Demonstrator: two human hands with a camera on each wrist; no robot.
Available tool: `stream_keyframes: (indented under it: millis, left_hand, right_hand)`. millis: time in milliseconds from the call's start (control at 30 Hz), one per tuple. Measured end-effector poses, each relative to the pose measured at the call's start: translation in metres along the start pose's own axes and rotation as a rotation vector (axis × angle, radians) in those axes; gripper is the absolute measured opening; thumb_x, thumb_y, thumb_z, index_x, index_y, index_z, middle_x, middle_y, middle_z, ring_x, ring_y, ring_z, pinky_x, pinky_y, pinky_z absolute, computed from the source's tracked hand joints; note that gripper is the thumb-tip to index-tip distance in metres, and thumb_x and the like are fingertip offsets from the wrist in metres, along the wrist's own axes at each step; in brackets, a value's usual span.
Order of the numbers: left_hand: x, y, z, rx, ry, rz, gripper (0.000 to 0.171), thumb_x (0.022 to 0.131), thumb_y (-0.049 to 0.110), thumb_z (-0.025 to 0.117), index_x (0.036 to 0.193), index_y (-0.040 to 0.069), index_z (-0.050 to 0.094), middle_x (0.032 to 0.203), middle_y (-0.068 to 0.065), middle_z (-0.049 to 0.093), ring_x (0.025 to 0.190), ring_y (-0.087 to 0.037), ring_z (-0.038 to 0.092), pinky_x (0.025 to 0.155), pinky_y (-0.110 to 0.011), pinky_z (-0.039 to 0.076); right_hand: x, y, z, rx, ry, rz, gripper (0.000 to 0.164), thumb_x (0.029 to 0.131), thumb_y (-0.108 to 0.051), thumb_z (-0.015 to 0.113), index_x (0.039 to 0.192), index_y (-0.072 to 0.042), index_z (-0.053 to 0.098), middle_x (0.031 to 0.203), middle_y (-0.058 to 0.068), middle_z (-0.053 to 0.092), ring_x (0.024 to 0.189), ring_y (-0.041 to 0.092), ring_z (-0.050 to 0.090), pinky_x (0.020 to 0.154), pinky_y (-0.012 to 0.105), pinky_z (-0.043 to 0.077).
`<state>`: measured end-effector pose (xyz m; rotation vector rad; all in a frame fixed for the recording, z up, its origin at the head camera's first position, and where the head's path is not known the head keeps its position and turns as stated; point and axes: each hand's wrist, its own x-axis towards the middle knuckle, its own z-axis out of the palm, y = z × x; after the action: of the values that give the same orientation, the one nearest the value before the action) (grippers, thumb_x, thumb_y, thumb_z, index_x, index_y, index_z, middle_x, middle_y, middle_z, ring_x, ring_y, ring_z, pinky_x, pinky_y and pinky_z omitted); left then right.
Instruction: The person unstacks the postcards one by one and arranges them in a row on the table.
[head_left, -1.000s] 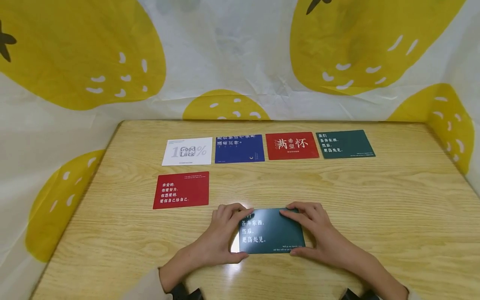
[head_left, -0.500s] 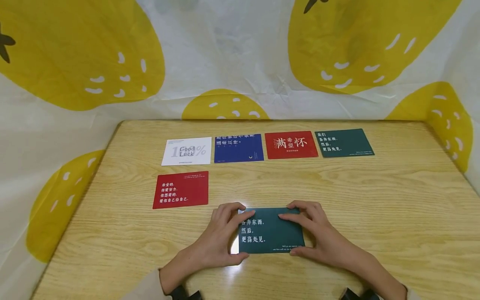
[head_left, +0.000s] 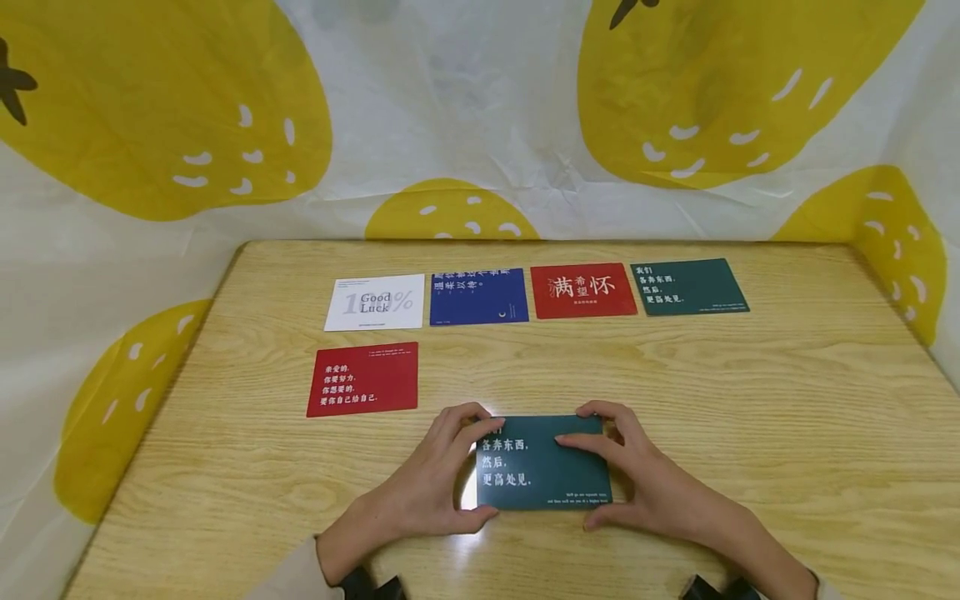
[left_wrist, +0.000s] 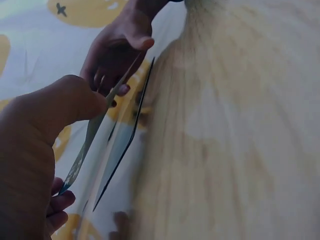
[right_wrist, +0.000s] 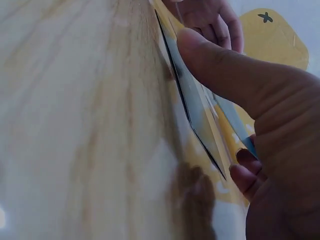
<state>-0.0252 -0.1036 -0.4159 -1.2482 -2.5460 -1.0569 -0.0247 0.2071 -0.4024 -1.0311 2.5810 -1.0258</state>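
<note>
Between my two hands a dark green postcard (head_left: 543, 475) with white lettering lies text side up near the front of the table. My left hand (head_left: 431, 475) grips its left end, with fingers at the top edge and thumb at the bottom edge. At the other end, my right hand (head_left: 637, 475) curls round the card. Its index finger lies over the face and its thumb sits just below the lower edge. From the left wrist, the card (left_wrist: 86, 145) shows nearly edge-on beside the thumb. The right wrist view has the right thumb (right_wrist: 220, 65) partly hiding the card.
Along the back of the wooden table (head_left: 810, 400) lie a white card (head_left: 374, 302), a blue card (head_left: 478, 297), a red card (head_left: 584, 291) and another green card (head_left: 690, 287). A second red card (head_left: 363, 379) lies in front of the white one. A lemon-patterned cloth (head_left: 480, 108) hangs behind.
My right thumb has slipped slightly down from the green postcard's lower edge. The left hand and the other cards stay where they were.
</note>
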Motion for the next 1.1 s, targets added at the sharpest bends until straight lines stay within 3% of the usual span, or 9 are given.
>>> stream_keyframes:
  millis: [333,633,933,1100]
  left_hand:
    - [0.004,-0.003,-0.018,-0.018,-0.028,-0.052,0.093,0.068,0.035,0.081,0.144,0.01,0.033,0.136,-0.007,0.034,0.124,-0.022,0.031,0.094,-0.038,0.043]
    - [0.012,-0.007,-0.036,-0.009,-0.075,-0.103,0.096,0.069,0.034,0.083,0.146,0.016,0.028,0.144,-0.009,0.028,0.13,-0.023,0.027,0.093,-0.042,0.045]
    - [0.021,-0.015,-0.051,0.046,-0.031,-0.12,0.103,0.066,0.029,0.087,0.148,0.013,0.026,0.146,-0.012,0.027,0.132,-0.025,0.026,0.093,-0.041,0.046]
    - [0.025,-0.021,-0.058,0.08,-0.012,-0.132,0.103,0.066,0.031,0.087,0.147,0.013,0.027,0.144,-0.012,0.03,0.132,-0.024,0.026,0.099,-0.044,0.039]
  right_hand:
    - [0.012,-0.009,-0.011,-0.031,-0.012,0.008,0.077,0.075,-0.04,0.08,0.142,-0.034,0.042,0.154,0.001,0.015,0.133,0.025,0.024,0.091,0.04,0.047]
    - [0.03,-0.006,-0.023,-0.04,0.037,-0.064,0.077,0.076,-0.038,0.08,0.142,-0.027,0.043,0.153,0.003,0.02,0.135,0.022,0.025,0.093,0.038,0.046]
    - [0.052,-0.001,-0.033,-0.038,0.076,-0.133,0.078,0.074,-0.034,0.083,0.141,-0.022,0.046,0.152,0.009,0.024,0.136,0.025,0.023,0.1,0.032,0.04]
    - [0.062,-0.002,-0.036,-0.027,0.094,-0.152,0.076,0.074,-0.031,0.084,0.14,-0.022,0.047,0.152,0.009,0.024,0.137,0.025,0.022,0.104,0.031,0.036]
